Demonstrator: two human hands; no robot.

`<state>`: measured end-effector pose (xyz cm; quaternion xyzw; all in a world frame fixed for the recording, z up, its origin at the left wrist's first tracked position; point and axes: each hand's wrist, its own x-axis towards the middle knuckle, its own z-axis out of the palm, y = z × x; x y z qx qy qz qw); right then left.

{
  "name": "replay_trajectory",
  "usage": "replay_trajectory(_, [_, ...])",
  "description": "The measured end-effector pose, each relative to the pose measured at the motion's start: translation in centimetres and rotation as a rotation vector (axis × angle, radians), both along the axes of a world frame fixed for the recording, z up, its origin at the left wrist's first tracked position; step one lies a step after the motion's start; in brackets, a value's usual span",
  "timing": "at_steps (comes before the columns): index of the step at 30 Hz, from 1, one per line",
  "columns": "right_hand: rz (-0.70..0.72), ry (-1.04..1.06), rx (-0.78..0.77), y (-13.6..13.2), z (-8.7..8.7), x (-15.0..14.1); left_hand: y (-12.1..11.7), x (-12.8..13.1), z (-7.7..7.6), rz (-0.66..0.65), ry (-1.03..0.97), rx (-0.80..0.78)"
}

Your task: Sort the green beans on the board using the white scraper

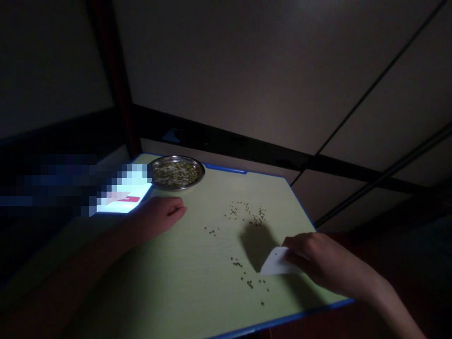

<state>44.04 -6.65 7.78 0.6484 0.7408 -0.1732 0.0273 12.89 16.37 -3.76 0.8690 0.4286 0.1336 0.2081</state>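
**A:** On the pale green table (169, 282), where do the loose grains sit?

**B:** Scattered in three patches. The biggest cluster of scattered green beans (247, 213) lies toward the far side, a tiny group is nearer the middle, and a thin trail runs just left of the white scraper card (277, 263). They look like mung beans, though the light is too dim to be certain.

**A:** Who has the card?

**B:** The right hand (325, 263). Its fingers are closed over the card's right end, and the card's lower edge rests on or just above the table, close beside the nearest beans.

**A:** And the other hand?

**B:** The left hand (160, 216) lies on the table with fingers loosely curled, gripping nothing. It is near the steel dish (176, 173) and beside a glowing phone screen (125, 197) at the far left corner.

**A:** How much is done?

**B:** I'd judge it part way. The dish already carries a layer of beans mixed with paler grains, so much of the lot is gathered there. What is left is the loose scatter: none of the three patches has been pushed together, and all lie well apart from the dish.

**A:** Anything off the table?

**B:** I cannot tell; beyond the blue edging (282, 320) it is too dark.
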Motion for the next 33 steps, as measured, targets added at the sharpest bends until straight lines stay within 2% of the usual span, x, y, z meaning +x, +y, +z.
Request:
replay_trajectory(7, [0.001, -0.011, -0.007, -0.5, -0.4, -0.6, 0.2, 0.0, -0.2, 0.009, -0.021, -0.019])
replay_trajectory(16, [0.004, 0.094, 0.003, -1.2, -1.0, 0.2, -0.6, 0.2, 0.8, 0.019, -0.029, -0.035])
replay_trajectory(26, [-0.032, 0.174, -0.009, -1.7, -2.2, 0.5, -0.6, 0.2, 1.0, 0.005, 0.0, -0.048])
replay_trajectory(33, [-0.104, 0.147, 0.084, -0.9, -3.0, 1.8, -0.2, 0.0, 0.3, 0.008, -0.004, -0.04])
